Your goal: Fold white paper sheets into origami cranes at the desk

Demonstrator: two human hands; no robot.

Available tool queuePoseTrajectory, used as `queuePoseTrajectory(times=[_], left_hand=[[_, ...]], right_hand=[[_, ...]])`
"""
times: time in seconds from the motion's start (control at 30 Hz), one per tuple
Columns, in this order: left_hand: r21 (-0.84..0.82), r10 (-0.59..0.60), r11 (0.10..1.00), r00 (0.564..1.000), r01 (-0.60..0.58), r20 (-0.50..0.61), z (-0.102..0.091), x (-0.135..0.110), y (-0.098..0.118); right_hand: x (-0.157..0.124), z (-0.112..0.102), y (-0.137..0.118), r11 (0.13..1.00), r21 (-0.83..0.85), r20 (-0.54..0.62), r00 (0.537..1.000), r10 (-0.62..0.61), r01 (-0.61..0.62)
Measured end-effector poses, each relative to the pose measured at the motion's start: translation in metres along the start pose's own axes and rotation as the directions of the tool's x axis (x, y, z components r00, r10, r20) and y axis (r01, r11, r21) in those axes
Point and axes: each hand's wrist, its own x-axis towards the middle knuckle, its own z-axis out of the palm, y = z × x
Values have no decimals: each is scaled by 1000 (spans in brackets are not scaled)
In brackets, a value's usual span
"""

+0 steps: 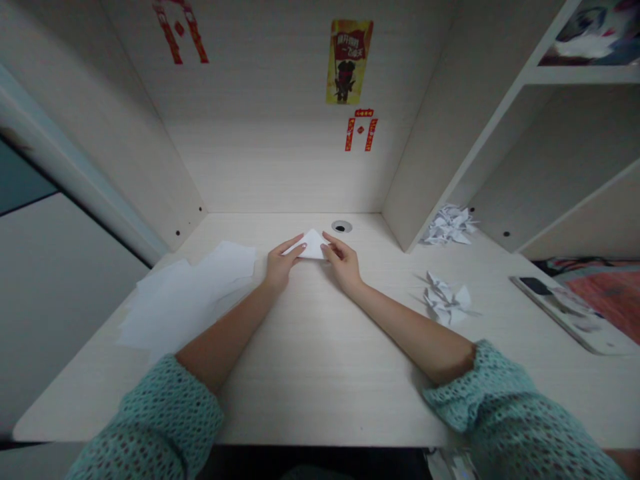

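Note:
A small white paper folded into a triangle (313,244) lies on the pale wooden desk (310,360), near its back middle. My left hand (281,262) pinches the triangle's left corner, fingers closed on it. My right hand (341,261) presses on and grips the right corner. Both forearms reach forward from teal knitted sleeves at the bottom of the view.
A loose stack of white paper sheets (187,293) lies at the left. Folded paper cranes (445,299) sit at the right, and several more (449,225) in the shelf nook. A phone on a tablet (570,307) lies far right. A cable hole (342,227) is behind the hands.

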Motion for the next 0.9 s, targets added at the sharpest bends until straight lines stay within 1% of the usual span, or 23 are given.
queuePoseTrajectory(times=[0.1, 0.27, 0.43, 0.5, 0.63, 0.73, 0.83, 0.9], left_hand=[[23, 3, 1000, 1000, -3, 26, -1, 0, -1], [61, 21, 998, 1000, -22, 19, -2, -1, -1], [102, 36, 994, 999, -36, 9, -1, -3, 0], [116, 53, 992, 999, -52, -8, 0, -4, -1], [147, 90, 985, 996, -89, -3, 2, -4, -2], [176, 103, 980, 994, -95, -35, 4, -5, -2], [210, 147, 969, 987, -131, -60, 5, -7, 0], [243, 177, 957, 983, -159, -55, 5, -8, 1]], right_hand=[[-1, 1, 0, 1000, 19, -1, 1000, -11, 11], [-1, 1, 0, 1000, 12, -5, 1000, -10, 10], [-2, 0, -2, 994, -64, -8, 996, -90, 90], [-3, -1, -4, 987, -107, 7, 993, -117, 117], [-6, -1, -8, 965, -201, 52, 986, -159, 167], [-6, 0, -10, 953, -244, 58, 984, -169, 178], [-6, 0, -9, 956, -238, 59, 985, -164, 173], [-6, 0, -8, 958, -229, 63, 984, -164, 175]])
